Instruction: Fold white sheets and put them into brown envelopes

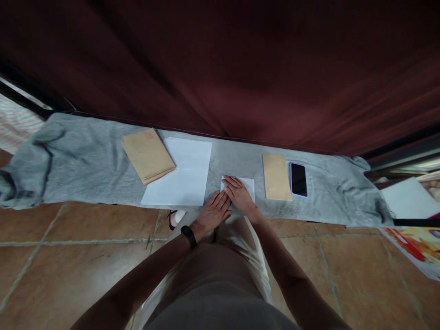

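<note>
Your hands lie flat, fingers extended, gripping nothing: the fingers of your right hand (239, 195) meet those of your left hand (213, 211) over a small white paper (249, 184). How hard either hand presses, you cannot tell from this view. The paper lies left of the phone (299, 179), with a single brown envelope (277, 178) between the two.

Expect it to be very light and thin, a little stiffer if it is folded in layers, likely to slide on cloth and quick to take a crease. The edge facing the phone is the handiest to pinch, since your hands leave it mostly free. The paper looks plain white, rectangular and straight-edged, with no print you can make out; your hands cover too much for you to count layers.

Farther out, the envelope sits just beside the phone. Well to the left of the phone are larger white sheets (187, 178), creased across, partly under a stack of brown envelopes (148, 156). Grey cloth (233, 158) spreads beneath the phone and papers alike.
</note>
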A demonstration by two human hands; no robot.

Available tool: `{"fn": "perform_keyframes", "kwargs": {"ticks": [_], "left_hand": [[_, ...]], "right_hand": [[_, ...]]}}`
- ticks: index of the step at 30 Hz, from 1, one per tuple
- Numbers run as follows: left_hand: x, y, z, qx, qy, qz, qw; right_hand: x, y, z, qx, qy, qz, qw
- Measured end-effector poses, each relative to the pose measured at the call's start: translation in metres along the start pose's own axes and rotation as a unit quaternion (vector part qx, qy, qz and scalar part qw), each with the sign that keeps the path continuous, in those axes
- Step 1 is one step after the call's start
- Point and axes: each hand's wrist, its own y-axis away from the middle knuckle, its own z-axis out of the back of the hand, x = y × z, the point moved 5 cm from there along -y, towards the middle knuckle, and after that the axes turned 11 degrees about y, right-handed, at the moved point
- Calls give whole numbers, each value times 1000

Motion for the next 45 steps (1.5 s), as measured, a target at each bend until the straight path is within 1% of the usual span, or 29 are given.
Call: {"fn": "perform_keyframes", "kwargs": {"ticks": [4,8,17,26,34,38,40,42,45], "left_hand": [[-1,8,-3,-2,16,8,1000],[-1,15,-5,0,17,11,1000],[-3,16,-3,-2,20,13,1000],[-4,16,-1,-2,19,17,1000],[-4,15,0,-4,15,18,1000],[-4,15,0,-5,13,19,1000],[-4,15,0,-4,12,19,1000],[-5,15,1,-5,12,19,1000],[-5,15,0,-8,14,21,1000]], "right_hand": [[0,-1,0,3,8,-5,1000],[1,-1,1,-7,15,-10,1000],[-2,5,0,-15,45,-37,998],[-26,32,9,-27,53,-84,995],[-48,56,8,-49,66,-128,988],[-53,64,9,-61,68,-151,984],[-52,66,10,-67,69,-159,983],[-45,67,10,-71,69,-157,983],[-25,67,7,-59,66,-108,990]]}}
